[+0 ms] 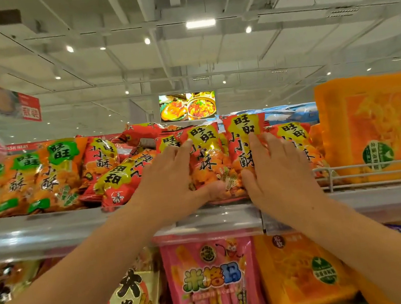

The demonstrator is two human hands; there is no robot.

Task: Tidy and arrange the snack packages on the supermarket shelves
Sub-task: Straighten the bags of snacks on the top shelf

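Observation:
Red and yellow snack packages stand in a row on the top shelf. My left hand holds one upright red package, fingers along its left edge and thumb across its lower front. My right hand lies with straight fingers against the neighbouring red package and the one to its right. More red packages lie toppled and slanted just left of my left hand.
Orange and green packages fill the shelf's left part. Large orange bags stand at the right behind a wire divider. On the lower shelf hang a pink pack, an orange pack and a cream pack.

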